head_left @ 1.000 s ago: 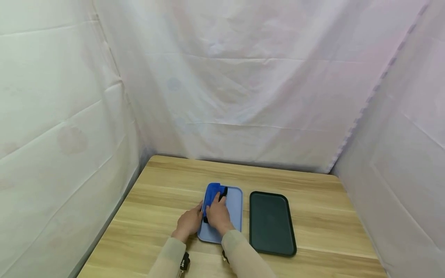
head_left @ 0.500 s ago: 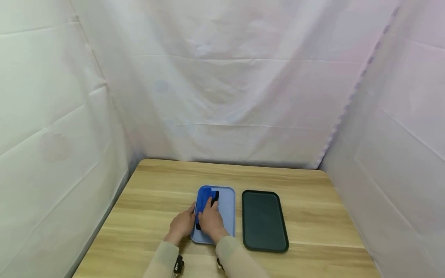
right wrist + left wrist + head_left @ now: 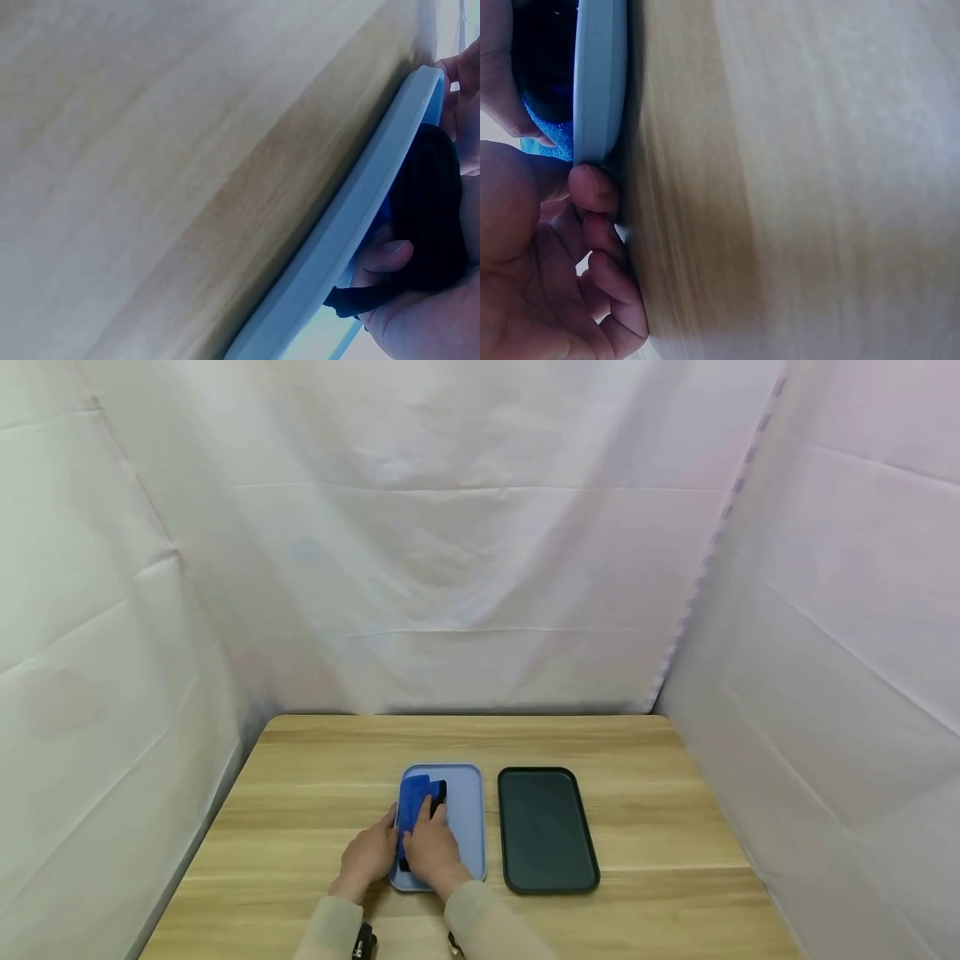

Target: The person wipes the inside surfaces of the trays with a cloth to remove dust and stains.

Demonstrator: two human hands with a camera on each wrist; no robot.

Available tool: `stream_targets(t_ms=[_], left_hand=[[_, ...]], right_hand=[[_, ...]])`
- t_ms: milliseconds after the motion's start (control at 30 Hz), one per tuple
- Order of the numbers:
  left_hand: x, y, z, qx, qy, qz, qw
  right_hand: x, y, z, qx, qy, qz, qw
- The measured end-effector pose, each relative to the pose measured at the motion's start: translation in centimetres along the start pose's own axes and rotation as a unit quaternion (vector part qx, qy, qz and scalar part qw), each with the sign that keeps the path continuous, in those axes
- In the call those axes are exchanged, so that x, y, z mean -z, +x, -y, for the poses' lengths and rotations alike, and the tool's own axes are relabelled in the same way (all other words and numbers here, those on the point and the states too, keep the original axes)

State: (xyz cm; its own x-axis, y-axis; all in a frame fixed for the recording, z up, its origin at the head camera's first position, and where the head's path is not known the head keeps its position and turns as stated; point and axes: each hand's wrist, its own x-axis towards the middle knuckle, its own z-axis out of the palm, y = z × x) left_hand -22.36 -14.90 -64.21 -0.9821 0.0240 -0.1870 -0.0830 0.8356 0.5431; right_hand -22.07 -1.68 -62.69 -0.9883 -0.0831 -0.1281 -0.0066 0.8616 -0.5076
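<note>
Wood-grain tabletop (image 3: 660, 827): both trays are supported on it; the surface looks smooth, so sideways drift of a tray could follow from uneven hand pressure.

Pale-blue, shallow rectangular tray (image 3: 468, 822): its left edge is worked at by both hands; if the rim were pressed down or lifted, the tray could be tipped or skewed.

Dark-green, shallow rectangular tray (image 3: 546, 831): set just beside, to the right, untouched; it could be knocked if the pale-blue tray were pushed rightward.

Bright-blue, fuzzy folded cloth (image 3: 412, 797): located inside the pale-blue tray, along its left side; the layers could be unfolded or bunched if dragged by the fingers, or caught over the rim.

Left hand (image 3: 370, 853): held at the tray's left edge; fingers are curled against the outer wall with the thumb at the rim, and the rim is taken as gripped; slip there would leave the tray unbraced.

Right hand (image 3: 432, 846): laid over the cloth, fingertips spread apart in the head view; whether cloth is pinched cannot be told, the wrist view being dark and close.

Black strip at the cloth's far end (image 3: 442, 790): touched by the right hand; if snagged, the fold could be pulled askew.
</note>
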Motion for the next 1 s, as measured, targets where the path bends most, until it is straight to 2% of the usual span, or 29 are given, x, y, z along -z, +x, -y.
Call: stream_targets(t_ms=[233,500,767,1000], left_hand=[[0.3,-0.2,0.5,-0.003,0.001,0.008,1.0000],[0.5,0.0,-0.2,-0.008,0.007,0.018,0.9998],[0.8,-0.2,-0.6,-0.019,-0.001,0.011,0.9998],[0.7,-0.1,-0.6,-0.008,-0.001,0.007,0.9999]], right_hand=[[-0.5,-0.7,0.2,0.001,-0.012,-0.005,0.9999],[-0.6,-1.5,-0.2,-0.011,-0.017,-0.005,0.9998],[-0.4,-2.4,0.2,-0.008,-0.017,-0.015,0.9997],[-0.5,-2.8,0.2,-0.009,-0.010,-0.015,0.9998]])
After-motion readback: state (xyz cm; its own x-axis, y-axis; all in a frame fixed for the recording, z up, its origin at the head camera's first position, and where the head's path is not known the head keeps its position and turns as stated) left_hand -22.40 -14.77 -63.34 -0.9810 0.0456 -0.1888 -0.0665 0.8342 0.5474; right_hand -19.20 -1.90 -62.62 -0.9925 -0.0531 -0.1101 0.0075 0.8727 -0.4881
